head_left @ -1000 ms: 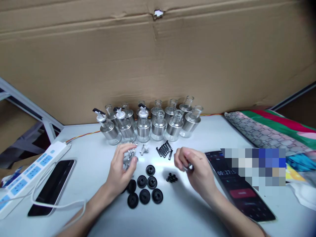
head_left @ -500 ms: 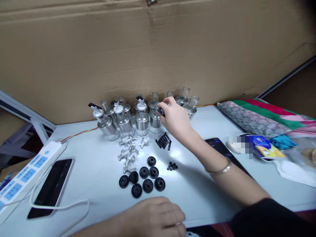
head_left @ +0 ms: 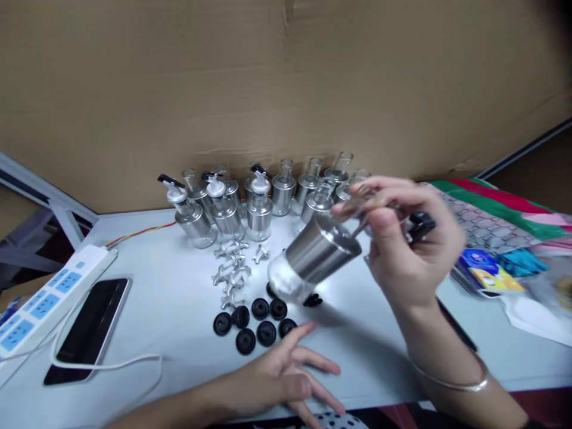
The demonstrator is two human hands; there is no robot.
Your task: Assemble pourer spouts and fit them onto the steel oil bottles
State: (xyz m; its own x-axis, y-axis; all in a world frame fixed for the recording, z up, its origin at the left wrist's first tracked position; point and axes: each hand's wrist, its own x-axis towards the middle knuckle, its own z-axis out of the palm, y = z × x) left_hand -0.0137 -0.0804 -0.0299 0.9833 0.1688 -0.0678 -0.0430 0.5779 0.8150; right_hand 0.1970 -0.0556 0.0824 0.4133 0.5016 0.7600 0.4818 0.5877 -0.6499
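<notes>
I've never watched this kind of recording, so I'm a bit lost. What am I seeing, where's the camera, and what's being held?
There is no machine here, just a person's two bare hands. The camera is worn on the head, looking forward and down. The right hand grips a tilted glass bottle with a metal band by its neck; a black part shows in that hand too. The left hand is open, fingers spread. On the white table lie silvery fittings and round black parts. Behind them stand more bottles, three with white tops. At the left is a phone.
</notes>
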